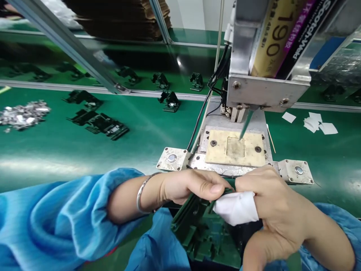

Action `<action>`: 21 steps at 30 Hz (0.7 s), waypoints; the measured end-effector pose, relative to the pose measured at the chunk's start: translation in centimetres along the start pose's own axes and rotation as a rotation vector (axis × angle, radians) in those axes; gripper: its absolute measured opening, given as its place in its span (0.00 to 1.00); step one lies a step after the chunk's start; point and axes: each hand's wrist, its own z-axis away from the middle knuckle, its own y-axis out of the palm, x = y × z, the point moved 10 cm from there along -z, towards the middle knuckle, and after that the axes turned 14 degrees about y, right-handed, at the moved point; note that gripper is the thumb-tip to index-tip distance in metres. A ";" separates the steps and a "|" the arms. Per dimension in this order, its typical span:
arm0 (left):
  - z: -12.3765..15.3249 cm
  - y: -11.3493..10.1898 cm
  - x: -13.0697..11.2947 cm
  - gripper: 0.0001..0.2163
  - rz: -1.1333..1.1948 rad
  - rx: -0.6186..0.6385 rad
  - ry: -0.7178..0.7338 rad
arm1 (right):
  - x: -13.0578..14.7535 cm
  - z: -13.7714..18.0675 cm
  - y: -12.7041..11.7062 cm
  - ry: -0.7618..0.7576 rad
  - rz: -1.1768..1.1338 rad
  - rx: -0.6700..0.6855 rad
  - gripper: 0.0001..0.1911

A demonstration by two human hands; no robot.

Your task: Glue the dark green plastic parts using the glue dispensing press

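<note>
The left hand (194, 184) grips a green part (214, 237); the right hand (276, 205), finger in cloth (238, 208), touches it, grip unclear.

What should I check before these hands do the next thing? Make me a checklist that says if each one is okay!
1. Left hand holds the green part: ok.
2. White cloth is on the right hand: ok.
3. Hands are off the left button and right button: ok.
4. Nozzle is apart from the tan plate: cannot tell, since this view doesn't show the gap clearly.
5. Green part is clean all over: cannot tell, since the hands and cloth cover some of it.
</note>
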 end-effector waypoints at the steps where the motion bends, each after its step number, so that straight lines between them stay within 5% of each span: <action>1: 0.0 -0.6 0.2 0.26 -0.022 -0.042 -0.005 | -0.1 0.0 -0.1 -0.001 0.006 -0.016 0.39; 9: 0.1 -3.2 1.0 0.32 -0.176 -0.110 0.018 | -0.9 1.0 0.3 0.083 -0.055 0.116 0.35; 17: 0.0 -1.6 -0.1 0.29 -0.171 -0.045 0.094 | -0.2 -0.7 -1.1 -0.009 -0.129 -0.032 0.29; 20: 1.4 -1.7 -1.9 0.29 -0.178 -0.055 0.142 | -2.8 2.1 -3.1 0.094 -0.123 -0.089 0.26; 21: 2.0 -2.3 -3.2 0.30 -0.195 -0.091 0.189 | -4.9 3.7 -5.1 0.177 -0.115 -0.211 0.24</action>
